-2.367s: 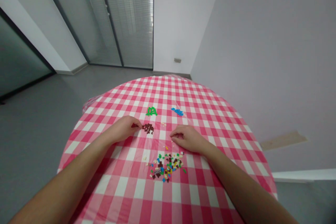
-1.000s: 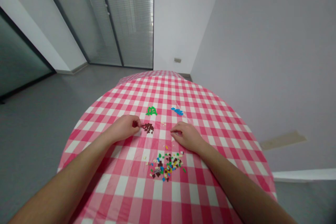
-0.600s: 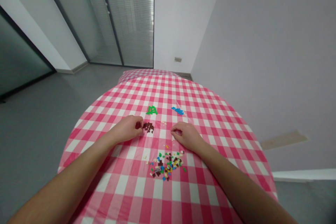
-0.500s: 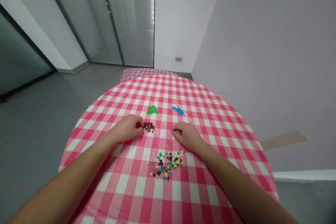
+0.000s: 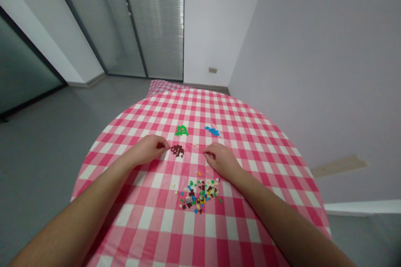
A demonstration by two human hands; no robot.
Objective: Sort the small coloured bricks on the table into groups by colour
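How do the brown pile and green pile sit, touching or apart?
Apart. The head view shows a strip of checked tablecloth between the brown pile and the green pile.

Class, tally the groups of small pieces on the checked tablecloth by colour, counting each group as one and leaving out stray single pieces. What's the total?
Green group: 1
Blue group: 1
Brown group: 1
Small cream group: 1
Mixed-colour group: 1
Total: 5 groups; the single pieces are too small to count reliably.

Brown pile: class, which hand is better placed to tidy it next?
Probably the left hand: it is close beside the brown pile, while the right hand is farther off, on the other side.
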